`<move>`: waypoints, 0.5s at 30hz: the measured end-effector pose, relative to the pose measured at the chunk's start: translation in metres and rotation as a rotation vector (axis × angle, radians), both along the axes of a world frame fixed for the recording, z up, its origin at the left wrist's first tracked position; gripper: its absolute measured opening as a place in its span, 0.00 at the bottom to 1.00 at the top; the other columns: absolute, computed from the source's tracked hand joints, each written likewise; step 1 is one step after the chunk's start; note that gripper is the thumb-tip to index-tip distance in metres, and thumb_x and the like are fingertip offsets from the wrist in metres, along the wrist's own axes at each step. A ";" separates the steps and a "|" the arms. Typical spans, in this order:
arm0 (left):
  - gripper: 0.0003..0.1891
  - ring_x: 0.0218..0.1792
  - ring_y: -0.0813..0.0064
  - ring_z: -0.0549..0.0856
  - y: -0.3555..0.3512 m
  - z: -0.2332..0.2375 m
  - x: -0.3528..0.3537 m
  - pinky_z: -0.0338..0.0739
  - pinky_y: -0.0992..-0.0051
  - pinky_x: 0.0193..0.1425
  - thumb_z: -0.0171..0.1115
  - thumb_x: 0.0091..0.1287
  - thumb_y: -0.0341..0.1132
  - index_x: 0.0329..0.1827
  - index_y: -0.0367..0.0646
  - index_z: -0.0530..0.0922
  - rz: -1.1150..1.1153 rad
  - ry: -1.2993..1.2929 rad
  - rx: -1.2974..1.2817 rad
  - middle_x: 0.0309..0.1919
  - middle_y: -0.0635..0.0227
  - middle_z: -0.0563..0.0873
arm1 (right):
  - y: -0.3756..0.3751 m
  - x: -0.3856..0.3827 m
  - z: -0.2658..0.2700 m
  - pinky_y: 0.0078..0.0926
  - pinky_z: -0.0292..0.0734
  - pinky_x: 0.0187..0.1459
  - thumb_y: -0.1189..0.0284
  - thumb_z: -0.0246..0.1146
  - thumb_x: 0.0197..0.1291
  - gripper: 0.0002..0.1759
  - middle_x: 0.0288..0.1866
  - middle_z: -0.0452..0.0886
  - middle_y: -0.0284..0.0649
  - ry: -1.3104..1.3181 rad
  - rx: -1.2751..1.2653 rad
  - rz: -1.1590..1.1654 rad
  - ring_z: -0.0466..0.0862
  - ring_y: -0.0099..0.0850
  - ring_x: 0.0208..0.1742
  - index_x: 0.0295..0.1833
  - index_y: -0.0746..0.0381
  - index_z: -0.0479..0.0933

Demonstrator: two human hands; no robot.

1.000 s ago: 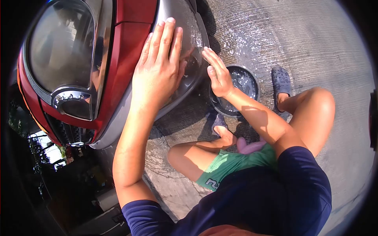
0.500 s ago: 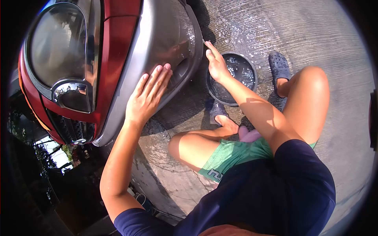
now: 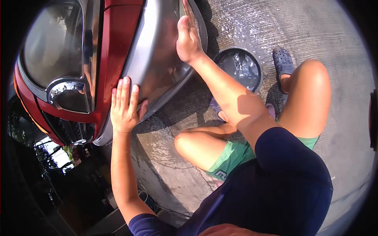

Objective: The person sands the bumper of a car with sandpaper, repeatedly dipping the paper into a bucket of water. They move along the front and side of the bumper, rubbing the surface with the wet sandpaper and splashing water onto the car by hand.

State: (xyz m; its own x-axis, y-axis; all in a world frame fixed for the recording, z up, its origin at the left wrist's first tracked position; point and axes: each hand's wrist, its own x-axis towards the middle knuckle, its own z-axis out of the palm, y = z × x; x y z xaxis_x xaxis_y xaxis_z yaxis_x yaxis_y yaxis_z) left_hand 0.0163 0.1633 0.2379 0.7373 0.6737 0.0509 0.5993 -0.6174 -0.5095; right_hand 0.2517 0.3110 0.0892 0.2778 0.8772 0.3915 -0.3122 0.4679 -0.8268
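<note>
The wet silver-grey bumper (image 3: 159,51) of a red car curves down in front of me. My left hand (image 3: 126,106) lies flat on its lower left part, fingers stretched and the thumb apart. Farther along the same bumper, my right hand (image 3: 189,41) is seen edge-on against the surface, with its fingers straight and the thumb up. Nothing shows in either hand; the right palm is hidden. Below my right forearm, a round dark basin (image 3: 260,78) with water in it stands on the ground.
The car's headlight (image 3: 53,43) and red body panel (image 3: 118,43) are at the left. Wet ribbed concrete (image 3: 252,19) lies around the basin. My legs are bent wide, with one dark clog (image 3: 282,61) right of the basin and the other partly hidden.
My right hand has moved from over the basin up and left onto the bumper. My left hand has slid down and left along the bumper, its thumb now showing.
</note>
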 end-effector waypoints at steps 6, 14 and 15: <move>0.41 0.82 0.48 0.71 0.002 -0.004 0.000 0.57 0.50 0.87 0.69 0.71 0.46 0.85 0.47 0.64 0.015 -0.037 0.023 0.81 0.47 0.70 | -0.070 -0.034 -0.041 0.65 0.23 0.85 0.43 0.30 0.85 0.45 0.93 0.31 0.57 -0.205 -0.090 -0.012 0.33 0.51 0.93 0.90 0.65 0.32; 0.38 0.81 0.47 0.71 0.001 -0.004 0.000 0.59 0.49 0.86 0.67 0.74 0.48 0.85 0.47 0.66 -0.001 -0.050 0.052 0.81 0.46 0.71 | -0.071 -0.032 -0.051 0.62 0.24 0.85 0.45 0.33 0.85 0.45 0.93 0.30 0.56 -0.195 -0.115 0.008 0.34 0.53 0.93 0.91 0.65 0.36; 0.38 0.81 0.46 0.72 0.001 -0.005 0.001 0.60 0.49 0.86 0.67 0.74 0.48 0.84 0.45 0.66 -0.008 -0.055 0.054 0.81 0.45 0.71 | -0.051 -0.022 -0.044 0.61 0.24 0.86 0.45 0.32 0.85 0.44 0.93 0.31 0.55 -0.178 -0.212 0.033 0.34 0.51 0.93 0.91 0.65 0.35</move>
State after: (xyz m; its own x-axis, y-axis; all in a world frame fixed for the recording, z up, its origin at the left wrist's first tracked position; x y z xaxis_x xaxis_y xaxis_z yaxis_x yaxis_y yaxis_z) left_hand 0.0176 0.1646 0.2333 0.7376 0.6631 0.1275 0.6227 -0.5949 -0.5082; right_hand 0.2299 0.2595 0.0448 0.1914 0.9521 0.2385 -0.1655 0.2708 -0.9483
